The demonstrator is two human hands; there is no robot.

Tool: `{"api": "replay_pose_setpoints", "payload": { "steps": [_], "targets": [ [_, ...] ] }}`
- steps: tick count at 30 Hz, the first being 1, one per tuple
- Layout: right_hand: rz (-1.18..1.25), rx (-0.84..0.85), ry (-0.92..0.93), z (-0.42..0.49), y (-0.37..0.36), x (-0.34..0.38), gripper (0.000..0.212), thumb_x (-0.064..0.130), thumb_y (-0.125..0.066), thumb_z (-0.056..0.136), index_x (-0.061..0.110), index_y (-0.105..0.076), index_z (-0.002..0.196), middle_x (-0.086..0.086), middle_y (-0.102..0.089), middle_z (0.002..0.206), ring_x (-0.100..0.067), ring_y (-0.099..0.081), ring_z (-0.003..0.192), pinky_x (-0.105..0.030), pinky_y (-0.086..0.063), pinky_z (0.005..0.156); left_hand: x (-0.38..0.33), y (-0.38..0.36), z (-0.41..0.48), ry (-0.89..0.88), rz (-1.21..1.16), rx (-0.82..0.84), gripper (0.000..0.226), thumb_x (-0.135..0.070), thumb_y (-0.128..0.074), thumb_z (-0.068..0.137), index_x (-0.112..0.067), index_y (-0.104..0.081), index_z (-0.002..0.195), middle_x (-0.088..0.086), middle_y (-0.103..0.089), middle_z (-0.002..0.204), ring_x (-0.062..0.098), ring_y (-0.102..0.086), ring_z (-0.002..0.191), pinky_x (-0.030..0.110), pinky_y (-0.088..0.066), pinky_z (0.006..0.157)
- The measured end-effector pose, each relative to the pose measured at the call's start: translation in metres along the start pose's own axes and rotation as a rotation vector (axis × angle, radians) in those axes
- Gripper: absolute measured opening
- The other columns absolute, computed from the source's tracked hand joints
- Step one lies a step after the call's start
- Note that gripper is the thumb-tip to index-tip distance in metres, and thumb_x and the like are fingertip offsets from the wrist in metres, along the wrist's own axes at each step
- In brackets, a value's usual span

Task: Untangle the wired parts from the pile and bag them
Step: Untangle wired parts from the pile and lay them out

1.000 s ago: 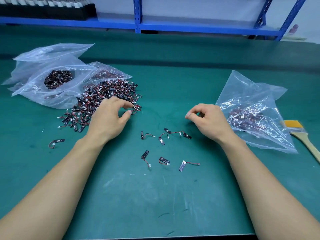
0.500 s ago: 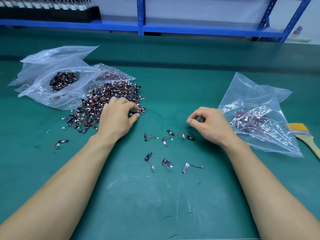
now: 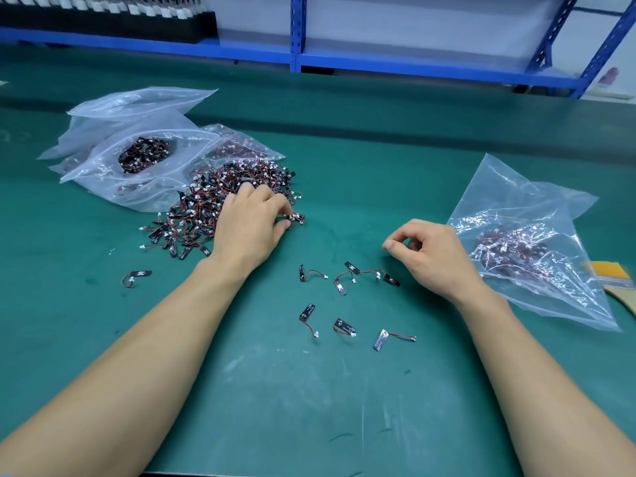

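A tangled pile of small black wired parts with red wires and white plugs lies on the green mat, left of centre. My left hand rests on the pile's right edge, finger and thumb pinching a part there. My right hand hovers over the mat to the right with curled fingers and thumb near forefinger; I see nothing in it. Several separated parts lie loose between and below my hands. A clear bag holding parts lies just right of my right hand.
More clear bags, one with parts inside, lie behind the pile at the left. One stray part lies left of my left forearm. A yellow-bristled brush sits at the right edge. A blue shelf frame stands behind the table.
My left hand has stayed at the pile's right edge, its fingers closing on a part. My right hand has barely shifted. The view has drifted slightly.
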State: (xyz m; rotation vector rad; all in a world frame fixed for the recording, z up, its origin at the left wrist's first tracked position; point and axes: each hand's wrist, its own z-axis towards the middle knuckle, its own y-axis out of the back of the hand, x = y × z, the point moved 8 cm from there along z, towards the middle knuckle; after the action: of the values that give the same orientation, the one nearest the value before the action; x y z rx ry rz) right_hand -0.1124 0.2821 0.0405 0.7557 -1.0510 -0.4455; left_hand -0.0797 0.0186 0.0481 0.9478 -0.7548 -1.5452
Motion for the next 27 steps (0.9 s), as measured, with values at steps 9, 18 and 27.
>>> {"api": "replay_pose_setpoints", "payload": {
  "steps": [9, 18, 27],
  "targets": [
    [-0.011, -0.011, 0.018, 0.001, 0.000, -0.001, 0.025, 0.021, -0.071, 0.088, 0.034, -0.065, 0.068, 0.030, -0.057, 0.071, -0.006, -0.048, 0.058, -0.013, -0.032, 0.056, -0.004, 0.002, 0.005, -0.081, -0.082, -0.049, 0.011, -0.032, -0.074, 0.088, -0.024, -0.078, 0.095, -0.002, -0.060, 0.095, 0.028, -0.048, 0.097, 0.037, -0.033, 0.077],
    [0.018, -0.069, 0.013, 0.002, 0.003, -0.002, 0.026, 0.020, -0.071, 0.087, 0.035, -0.064, 0.067, 0.022, -0.058, 0.067, -0.008, -0.048, 0.057, -0.013, -0.032, 0.057, 0.007, 0.021, 0.003, 0.076, -0.403, -0.213, 0.012, -0.030, -0.071, 0.091, -0.021, -0.078, 0.095, -0.005, -0.059, 0.087, 0.021, -0.045, 0.089, 0.042, -0.042, 0.085],
    [0.348, -0.024, 0.080, -0.004, -0.001, 0.031, 0.017, 0.047, -0.064, 0.087, 0.032, -0.073, 0.086, 0.018, -0.066, 0.076, -0.005, -0.041, 0.057, -0.012, -0.034, 0.058, -0.060, 0.037, -0.012, -0.260, -0.384, -0.220, 0.014, -0.036, -0.072, 0.088, -0.023, -0.078, 0.087, -0.004, -0.059, 0.083, 0.020, -0.044, 0.081, 0.047, -0.044, 0.074]
  ]
}}
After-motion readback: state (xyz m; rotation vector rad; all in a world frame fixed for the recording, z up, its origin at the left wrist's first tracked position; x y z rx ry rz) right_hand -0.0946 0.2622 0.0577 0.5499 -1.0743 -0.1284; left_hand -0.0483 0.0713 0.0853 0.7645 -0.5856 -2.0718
